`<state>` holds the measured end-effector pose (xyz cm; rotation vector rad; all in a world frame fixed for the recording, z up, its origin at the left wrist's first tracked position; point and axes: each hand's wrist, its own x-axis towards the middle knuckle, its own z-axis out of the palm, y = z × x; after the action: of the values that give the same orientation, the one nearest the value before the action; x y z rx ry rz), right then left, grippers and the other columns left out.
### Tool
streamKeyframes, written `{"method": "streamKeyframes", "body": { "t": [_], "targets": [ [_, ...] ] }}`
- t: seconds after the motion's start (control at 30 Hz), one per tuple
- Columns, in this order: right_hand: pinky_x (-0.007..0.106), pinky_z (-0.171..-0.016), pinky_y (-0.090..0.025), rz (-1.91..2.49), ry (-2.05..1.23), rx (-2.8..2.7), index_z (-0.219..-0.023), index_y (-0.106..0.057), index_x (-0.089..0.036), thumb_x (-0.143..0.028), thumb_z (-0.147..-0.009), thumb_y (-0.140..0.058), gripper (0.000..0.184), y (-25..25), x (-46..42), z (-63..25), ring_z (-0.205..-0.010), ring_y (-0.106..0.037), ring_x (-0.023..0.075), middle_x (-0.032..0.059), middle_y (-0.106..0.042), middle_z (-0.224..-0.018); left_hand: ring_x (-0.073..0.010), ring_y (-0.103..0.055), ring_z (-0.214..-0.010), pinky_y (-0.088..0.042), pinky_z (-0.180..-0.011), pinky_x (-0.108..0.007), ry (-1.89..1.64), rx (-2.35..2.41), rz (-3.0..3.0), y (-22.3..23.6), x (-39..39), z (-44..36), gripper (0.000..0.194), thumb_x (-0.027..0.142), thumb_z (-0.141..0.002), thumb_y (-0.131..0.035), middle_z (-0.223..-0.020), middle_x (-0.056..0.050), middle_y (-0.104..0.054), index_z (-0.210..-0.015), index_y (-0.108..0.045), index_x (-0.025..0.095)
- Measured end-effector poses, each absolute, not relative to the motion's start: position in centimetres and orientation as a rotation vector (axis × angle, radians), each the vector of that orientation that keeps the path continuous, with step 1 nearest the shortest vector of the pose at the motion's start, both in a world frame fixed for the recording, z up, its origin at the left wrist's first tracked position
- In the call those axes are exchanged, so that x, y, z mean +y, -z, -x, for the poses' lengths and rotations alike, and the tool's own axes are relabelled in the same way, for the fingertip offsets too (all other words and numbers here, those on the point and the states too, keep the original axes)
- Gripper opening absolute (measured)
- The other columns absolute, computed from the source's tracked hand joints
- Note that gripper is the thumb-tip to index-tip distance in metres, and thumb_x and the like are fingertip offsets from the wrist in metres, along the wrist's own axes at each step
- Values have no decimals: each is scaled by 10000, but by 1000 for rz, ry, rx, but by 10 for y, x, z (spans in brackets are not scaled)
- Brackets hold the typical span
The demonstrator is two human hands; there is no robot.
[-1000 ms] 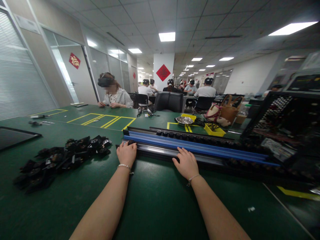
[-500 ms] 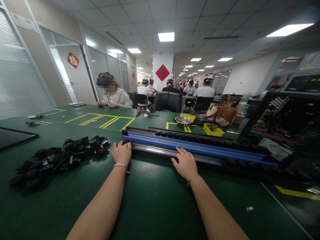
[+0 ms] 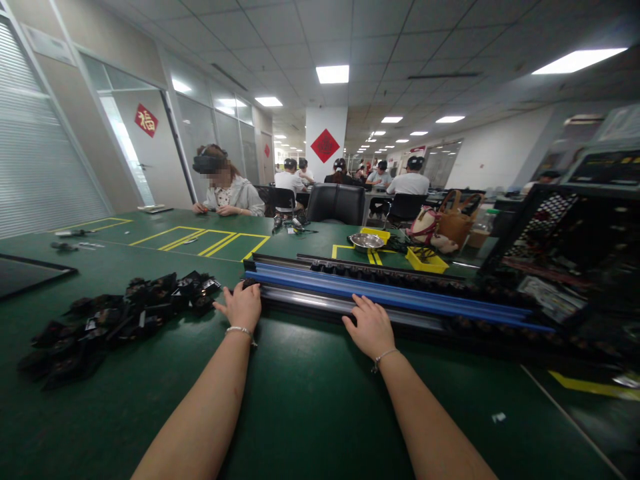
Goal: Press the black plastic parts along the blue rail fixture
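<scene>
A long metal rail with a silver face (image 3: 307,298) lies across the table in front of me, beside a longer blue rail (image 3: 390,293). At the silver rail's left end, my left hand (image 3: 243,308) is closed around a small black part (image 3: 249,284), mostly hidden by the fingers. Its outer finger sticks out to the left. My right hand (image 3: 373,327) rests on the silver rail with its fingers stretched out, holding nothing. Left of my left hand is a heap of small black parts (image 3: 135,317). More black pieces (image 3: 480,327) line the right side of the rails.
A metal bowl (image 3: 367,241) and a yellow tray (image 3: 427,260) stand behind the rails. A dark open-framed case (image 3: 550,233) rises on the right. Across the green table (image 3: 300,400) sits a person (image 3: 233,193) in a headset. A dark flat panel (image 3: 30,277) lies far left.
My left hand has shifted slightly left, and its outer finger has spread away from the others. The right hand and the rails stay where they were.
</scene>
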<state>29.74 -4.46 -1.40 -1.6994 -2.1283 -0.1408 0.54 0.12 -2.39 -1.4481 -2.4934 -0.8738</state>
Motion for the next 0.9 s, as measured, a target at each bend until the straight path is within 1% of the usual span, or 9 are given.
{"method": "streamKeyframes", "body": {
  "t": [0.1, 0.2, 0.3, 0.4, 0.57, 0.7, 0.9],
  "targets": [
    [427, -1038, -263, 1703, 152, -2128, -878, -668, -196, -405, -847, -442, 310, 15, -44, -298, -1276, -380, 234, 59, -469, -1374, -369, -284, -1284, -205, -982, -657, 879, -2518, 1443, 23, 2, -4, 432, 438, -905, -271, -1315, -24, -515, -1052, -668, 352],
    [423, -1035, -269, 1707, 167, -2133, -885, -667, -193, -406, -848, -441, 313, 15, -44, -298, -1274, -383, 232, 57, -469, -1374, -368, -314, -1268, -225, -990, -635, 891, -2534, 1469, 21, 1, -2, 451, 428, -906, -264, -1328, -48, -500, -1083, -662, 312],
    [423, -1033, -270, 1709, 171, -2133, -892, -669, -191, -405, -849, -440, 316, 15, -45, -297, -1275, -382, 236, 55, -471, -1372, -356, -367, -1233, -256, -986, -613, 898, -2532, 1512, 17, 0, 1, 450, 411, -906, -268, -1329, -73, -495, -1098, -655, 286],
    [423, -1036, -267, 1706, 164, -2131, -909, -669, -194, -398, -848, -444, 310, 14, -45, -297, -1278, -379, 235, 58, -470, -1373, -328, -440, -1170, -310, -967, -564, 904, -2548, 1522, 13, -1, 4, 434, 402, -902, -287, -1298, -89, -516, -1080, -664, 280],
    [425, -1035, -267, 1704, 150, -2131, -901, -670, -194, -395, -846, -446, 305, 14, -45, -297, -1281, -376, 236, 60, -470, -1373, -309, -491, -1113, -360, -932, -496, 896, -2566, 1515, 10, -1, 7, 420, 395, -898, -307, -1276, -90, -531, -1081, -667, 278],
    [427, -1035, -268, 1708, 152, -2134, -903, -671, -197, -397, -844, -447, 305, 14, -45, -297, -1279, -379, 237, 60, -465, -1376, -318, -522, -1074, -383, -905, -488, 859, -2575, 1510, 10, 0, 9, 451, 413, -900, -282, -1289, -92, -522, -1091, -666, 273],
    [426, -1035, -270, 1708, 150, -2126, -905, -668, -195, -396, -845, -450, 302, 14, -45, -297, -1282, -374, 234, 60, -464, -1377, -319, -542, -1072, -425, -872, -458, 890, -2609, 1511, 11, 3, 14, 489, 444, -902, -247, -1345, -82, -474, -1120, -651, 277]
  ]
}}
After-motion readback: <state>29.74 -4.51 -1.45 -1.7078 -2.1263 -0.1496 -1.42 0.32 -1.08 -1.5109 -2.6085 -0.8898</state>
